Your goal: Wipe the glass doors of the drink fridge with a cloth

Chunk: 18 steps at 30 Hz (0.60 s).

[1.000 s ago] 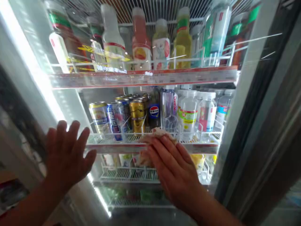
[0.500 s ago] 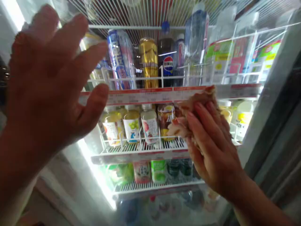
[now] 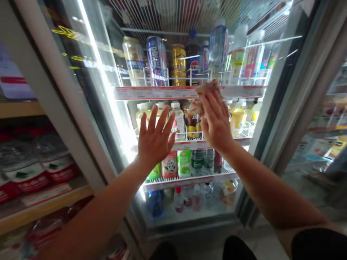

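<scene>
My right hand presses a crumpled, light brown cloth against the glass door of a lit drinks cooler, in front of the shelf strip. Its fingers lie over the cloth, which bunches out beyond the fingertips and to their left. To the left and a little lower, my left hand is raised with spread fingers and holds nothing. It is in front of the middle shelf's bottles; whether its palm touches the glass I cannot tell. Behind the glass stand a juice bottle and a gold can.
A metal door frame runs down the right side. On the left, a wooden-edged shelf holds red-labelled packs of bottles. Small bottles stand at the cooler's bottom. Another cooler shows at the far right.
The view has drawn back, showing more of the cooler and its surroundings. My left hand has moved away from the camera, down and to the right. My right hand still has the cloth.
</scene>
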Tool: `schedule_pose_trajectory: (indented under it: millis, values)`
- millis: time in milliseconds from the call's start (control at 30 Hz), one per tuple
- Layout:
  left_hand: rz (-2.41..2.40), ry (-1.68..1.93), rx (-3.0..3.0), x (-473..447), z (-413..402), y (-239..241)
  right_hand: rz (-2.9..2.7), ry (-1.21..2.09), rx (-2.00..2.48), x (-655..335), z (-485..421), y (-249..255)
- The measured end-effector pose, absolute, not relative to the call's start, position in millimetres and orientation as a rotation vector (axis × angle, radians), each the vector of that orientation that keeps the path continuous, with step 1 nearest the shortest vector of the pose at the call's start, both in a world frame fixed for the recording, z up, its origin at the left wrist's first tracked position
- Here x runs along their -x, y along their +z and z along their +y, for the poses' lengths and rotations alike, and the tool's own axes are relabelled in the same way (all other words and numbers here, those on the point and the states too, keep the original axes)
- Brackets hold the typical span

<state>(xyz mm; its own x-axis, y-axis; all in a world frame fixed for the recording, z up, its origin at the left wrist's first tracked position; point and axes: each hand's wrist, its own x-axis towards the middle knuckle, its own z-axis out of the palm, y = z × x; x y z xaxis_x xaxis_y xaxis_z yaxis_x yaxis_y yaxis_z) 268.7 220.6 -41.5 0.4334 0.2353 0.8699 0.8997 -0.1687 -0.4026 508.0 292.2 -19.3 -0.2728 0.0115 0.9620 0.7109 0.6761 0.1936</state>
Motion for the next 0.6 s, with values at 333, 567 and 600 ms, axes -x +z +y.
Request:
schedule_pose_trajectory:
  millis: [333, 567, 600]
  values:
    - [-1.220, -0.846, 1.903, -272, 203, -54, -2.089, -0.726, 0.642, -519, 278, -62]
    - [-1.262, -0.906, 1.910, -272, 208, -72, -1.785, -0.623, 0.920, -500, 274, -89]
    - [-1.248, -0.922, 1.900, -272, 211, -74, -1.816, -0.617, 0.914, -500, 273, -97]
